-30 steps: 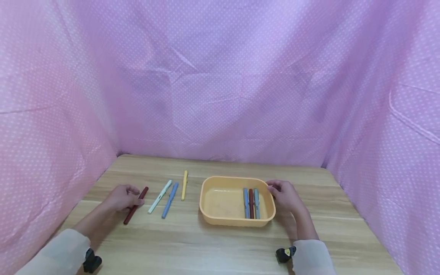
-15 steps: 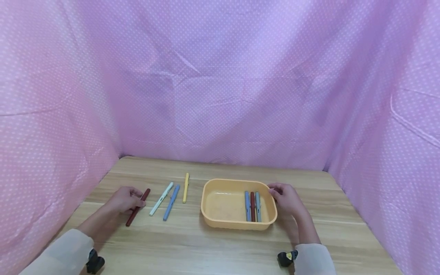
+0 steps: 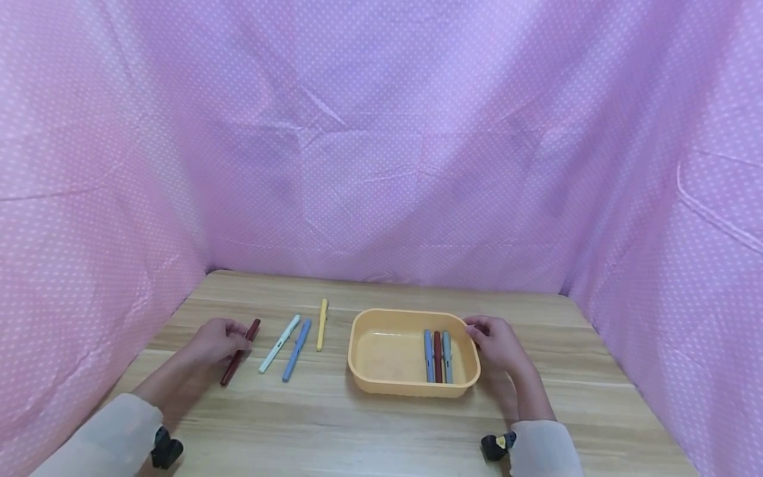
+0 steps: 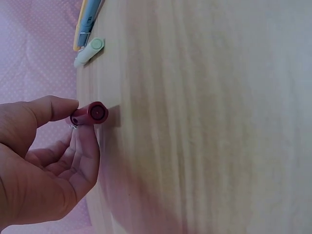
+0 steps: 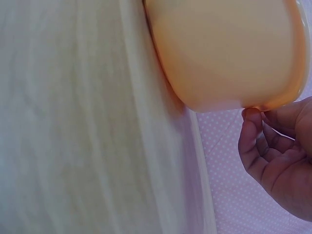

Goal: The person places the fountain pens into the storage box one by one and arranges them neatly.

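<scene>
My left hand pinches a dark red pen between thumb and fingers at the left of the table. In the left wrist view the end of this dark red pen faces the camera, and its shadow falls on the wood beside it. My right hand grips the right rim of a yellow plastic box, thumb and fingertips at the wall's edge. Inside the box, at its right side, lie a blue pen, a dark red pen and a grey-blue pen, side by side.
Between left hand and box, a pale green pen, a blue pen and a yellow pen lie on the wooden table. Pink dotted cloth hangs behind and on both sides.
The left hand has first closed around the dark red pen and then shifted it slightly away from me. The right hand keeps its hold on the box; the head view has tilted a little.
</scene>
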Demonstrator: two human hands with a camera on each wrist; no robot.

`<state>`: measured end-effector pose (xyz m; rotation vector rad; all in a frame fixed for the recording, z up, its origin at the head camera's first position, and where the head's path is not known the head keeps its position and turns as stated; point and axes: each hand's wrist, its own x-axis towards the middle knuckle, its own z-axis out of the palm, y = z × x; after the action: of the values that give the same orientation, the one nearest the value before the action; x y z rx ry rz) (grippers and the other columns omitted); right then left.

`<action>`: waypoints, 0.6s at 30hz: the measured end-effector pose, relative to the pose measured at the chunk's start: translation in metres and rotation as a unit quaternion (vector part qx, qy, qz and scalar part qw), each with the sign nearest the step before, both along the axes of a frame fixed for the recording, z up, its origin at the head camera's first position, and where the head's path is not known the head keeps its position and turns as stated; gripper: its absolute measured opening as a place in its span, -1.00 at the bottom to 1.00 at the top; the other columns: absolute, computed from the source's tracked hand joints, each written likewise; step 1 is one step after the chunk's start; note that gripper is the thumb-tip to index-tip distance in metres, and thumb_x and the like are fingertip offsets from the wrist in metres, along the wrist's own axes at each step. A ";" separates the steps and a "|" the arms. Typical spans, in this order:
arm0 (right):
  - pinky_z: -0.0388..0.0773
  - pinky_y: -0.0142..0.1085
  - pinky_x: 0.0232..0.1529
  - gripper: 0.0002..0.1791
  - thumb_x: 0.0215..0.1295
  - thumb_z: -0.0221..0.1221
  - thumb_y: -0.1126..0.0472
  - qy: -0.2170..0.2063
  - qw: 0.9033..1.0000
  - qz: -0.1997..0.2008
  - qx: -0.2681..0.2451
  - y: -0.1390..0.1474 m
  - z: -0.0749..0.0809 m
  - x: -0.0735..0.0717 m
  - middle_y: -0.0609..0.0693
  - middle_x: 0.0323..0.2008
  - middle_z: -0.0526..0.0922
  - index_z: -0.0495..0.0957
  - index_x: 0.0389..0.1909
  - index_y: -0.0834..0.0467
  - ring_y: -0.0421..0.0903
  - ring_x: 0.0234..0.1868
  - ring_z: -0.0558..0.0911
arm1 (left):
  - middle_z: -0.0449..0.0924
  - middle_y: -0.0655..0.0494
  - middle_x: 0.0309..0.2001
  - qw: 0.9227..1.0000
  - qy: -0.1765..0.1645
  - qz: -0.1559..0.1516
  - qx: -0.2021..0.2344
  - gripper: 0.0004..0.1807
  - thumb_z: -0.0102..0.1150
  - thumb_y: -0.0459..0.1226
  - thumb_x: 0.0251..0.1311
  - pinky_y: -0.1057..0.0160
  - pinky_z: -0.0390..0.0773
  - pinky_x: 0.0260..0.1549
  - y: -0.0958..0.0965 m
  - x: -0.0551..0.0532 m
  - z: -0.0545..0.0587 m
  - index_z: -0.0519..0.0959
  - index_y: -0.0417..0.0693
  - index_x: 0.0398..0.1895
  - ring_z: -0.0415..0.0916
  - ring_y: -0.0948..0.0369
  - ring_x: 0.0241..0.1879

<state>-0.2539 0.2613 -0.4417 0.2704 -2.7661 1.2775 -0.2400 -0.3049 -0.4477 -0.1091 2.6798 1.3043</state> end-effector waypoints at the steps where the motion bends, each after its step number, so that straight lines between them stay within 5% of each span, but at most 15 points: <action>1: 0.66 -0.30 -0.20 -0.73 0.54 0.09 0.32 0.000 1.000 0.000 -0.001 0.000 0.000 0.000 0.12 -0.17 0.72 0.62 0.10 0.34 -0.05 -0.19 0.64 | 0.64 -0.08 -0.24 1.000 0.000 -0.001 0.003 -0.53 0.33 -0.35 0.22 0.17 0.74 -0.35 0.000 0.000 0.001 0.49 -0.51 0.10 0.58 0.14 -0.28; 12: 0.66 -0.32 -0.22 -0.74 0.54 0.09 0.32 -0.002 1.000 0.001 -0.004 0.000 0.000 0.000 0.13 -0.16 0.73 0.63 0.09 0.34 -0.05 -0.17 0.64 | 0.67 -0.19 -0.15 0.999 0.031 -0.030 -0.006 -0.55 0.17 -0.37 0.35 0.20 0.74 -0.33 0.003 -0.004 0.008 0.46 -0.58 0.17 0.62 0.13 -0.24; 18: 0.66 -0.32 -0.20 -0.74 0.56 0.07 0.31 0.002 1.000 0.002 -0.002 -0.001 0.000 0.001 0.14 -0.14 0.73 0.63 0.09 0.33 -0.06 -0.16 0.64 | 0.63 -0.35 -0.04 0.998 0.021 -0.036 0.056 -0.54 0.06 -0.41 0.42 0.11 0.78 -0.17 0.003 -0.008 0.006 0.37 -0.63 0.25 0.66 0.04 -0.13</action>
<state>-0.2528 0.2607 -0.4418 0.2787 -2.7615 1.2824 -0.2480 -0.3021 -0.4421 0.0279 2.6121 1.4450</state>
